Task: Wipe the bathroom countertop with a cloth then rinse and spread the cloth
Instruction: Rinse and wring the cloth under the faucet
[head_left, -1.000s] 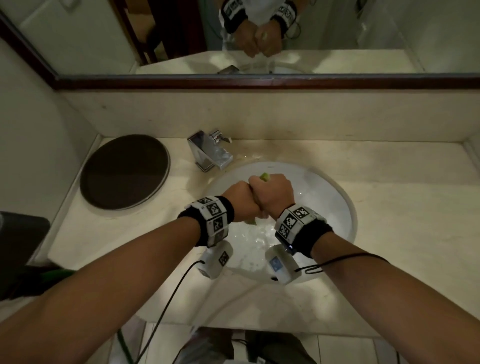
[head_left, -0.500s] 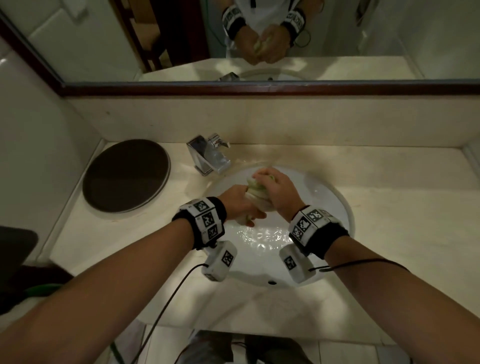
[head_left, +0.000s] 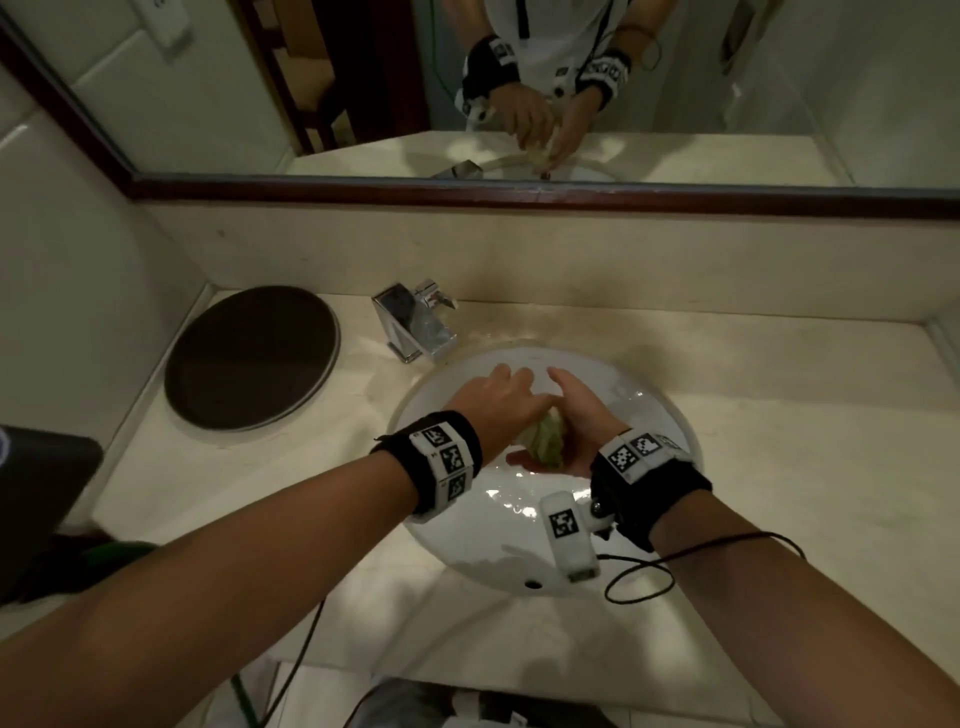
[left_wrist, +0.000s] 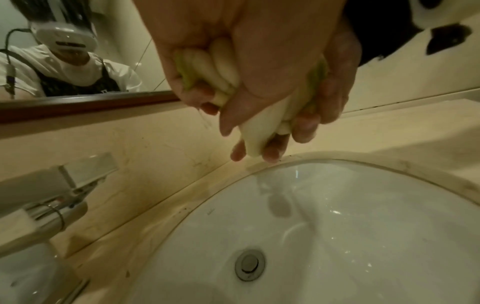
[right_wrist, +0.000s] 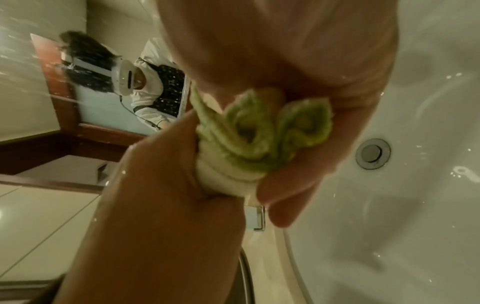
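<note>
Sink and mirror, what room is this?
Most likely a bathroom. There is a white sink set in a pale countertop, a shiny tap beside it, and a wide mirror on the wall above.

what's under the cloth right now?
The sink basin, wet, with its drain below. The cloth is bunched between the left hand and right hand, which cover much of it.

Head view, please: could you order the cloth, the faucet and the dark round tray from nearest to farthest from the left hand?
1. The cloth: bunched between the left hand and the right hand, over the sink basin.
2. The faucet: beyond the hand, at the basin's back-left edge.
3. The dark round tray: far left on the countertop.
</note>
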